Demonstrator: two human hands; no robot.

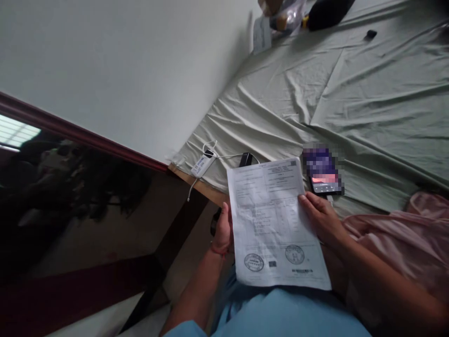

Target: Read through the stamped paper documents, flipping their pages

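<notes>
A white printed sheet of paper point(270, 220) is held up over my lap, its text side facing me. Two round ink stamps, a small code square and a barcode show on its lower part. My right hand point(322, 217) grips the sheet's right edge, thumb on the front and the other fingers behind. At the left edge is my left hand point(222, 231), its thumb pointing up along the border; its fingers are hidden behind the paper. A small dark object point(213, 222) shows just left of that hand, too unclear to name.
A lit phone point(322, 171), partly pixelated, lies on the green bedsheet point(379, 112) with a white cable plugged in. A white power strip point(204, 164) and a black adapter point(245, 159) sit near the bed's edge. Pink cloth point(410, 238) lies at right; a wall rises at left.
</notes>
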